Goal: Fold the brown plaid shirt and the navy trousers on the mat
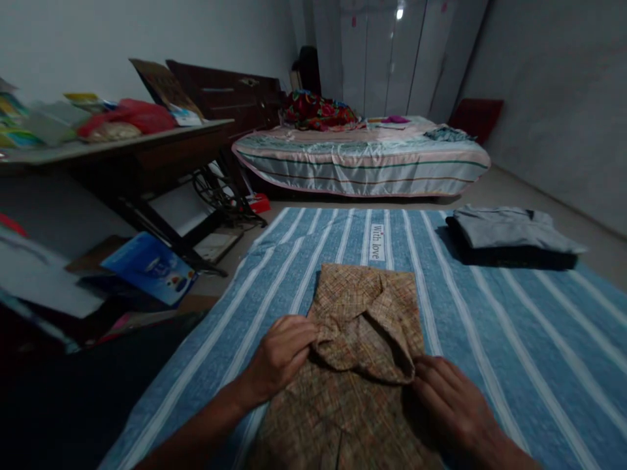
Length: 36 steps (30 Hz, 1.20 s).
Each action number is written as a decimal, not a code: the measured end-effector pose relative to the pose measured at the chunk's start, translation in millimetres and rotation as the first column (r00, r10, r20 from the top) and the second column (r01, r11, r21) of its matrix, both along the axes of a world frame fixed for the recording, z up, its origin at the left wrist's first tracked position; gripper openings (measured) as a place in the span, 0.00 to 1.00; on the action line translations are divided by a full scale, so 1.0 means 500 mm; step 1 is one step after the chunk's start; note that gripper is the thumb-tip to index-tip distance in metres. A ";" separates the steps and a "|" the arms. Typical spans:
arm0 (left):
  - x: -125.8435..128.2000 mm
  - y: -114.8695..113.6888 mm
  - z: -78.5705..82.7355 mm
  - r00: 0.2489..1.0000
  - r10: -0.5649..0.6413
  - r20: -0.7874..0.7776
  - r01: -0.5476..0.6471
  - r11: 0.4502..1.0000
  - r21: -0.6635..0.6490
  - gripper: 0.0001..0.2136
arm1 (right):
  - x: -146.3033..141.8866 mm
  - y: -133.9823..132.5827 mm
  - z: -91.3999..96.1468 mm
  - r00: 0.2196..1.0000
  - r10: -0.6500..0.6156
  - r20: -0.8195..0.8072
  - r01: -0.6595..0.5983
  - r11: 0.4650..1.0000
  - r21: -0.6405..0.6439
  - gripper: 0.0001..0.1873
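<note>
A brown checked shirt [343, 405] lies lengthwise on the blue striped bedspread, its far part doubled over toward me. In that folded part a gap in the cloth shows a paler inside. At the left edge of the fold, my left hand [279, 356] pinches the fabric between thumb and fingers. My right hand [453, 401] grips the lower right corner of the same fold. Both hands rest low, close to the bedspread. The near end of the shirt runs out of the bottom of the view.
Folded grey and black clothes [519, 235] are stacked on the right of the striped bedspread [255, 287]. Beyond stands a bed [362, 163] with a red floral blanket [318, 109]. A cluttered sewing table [147, 147] and a blue box [149, 267] are at left.
</note>
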<state>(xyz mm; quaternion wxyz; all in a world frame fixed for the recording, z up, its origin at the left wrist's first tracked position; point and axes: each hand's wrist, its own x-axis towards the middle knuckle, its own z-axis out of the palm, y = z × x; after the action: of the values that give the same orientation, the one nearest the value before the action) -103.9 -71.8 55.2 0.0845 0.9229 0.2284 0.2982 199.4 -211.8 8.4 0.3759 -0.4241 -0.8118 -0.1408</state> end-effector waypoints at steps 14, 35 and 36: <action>0.030 -0.123 0.004 0.995 0.090 -0.040 -0.086 0.993 0.087 0.14 | -0.045 -0.039 -0.016 0.969 -0.246 0.028 0.244 0.969 0.049 0.14; 0.044 -0.141 -0.050 0.992 0.051 -0.120 -0.029 0.985 0.172 0.11 | -0.157 -0.078 -0.006 0.999 0.030 -0.036 -0.036 0.982 -0.186 0.12; 0.044 -0.142 -0.048 0.991 0.049 -0.121 -0.029 0.985 0.168 0.11 | -0.157 -0.077 -0.006 0.999 0.027 -0.045 -0.034 0.984 -0.174 0.12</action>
<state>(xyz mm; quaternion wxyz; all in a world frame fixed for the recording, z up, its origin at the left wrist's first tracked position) -82.0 -142.7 31.2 -0.0131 0.9389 0.2256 0.2595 120.8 -250.4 5.5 0.3564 -0.4458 -0.8193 -0.0545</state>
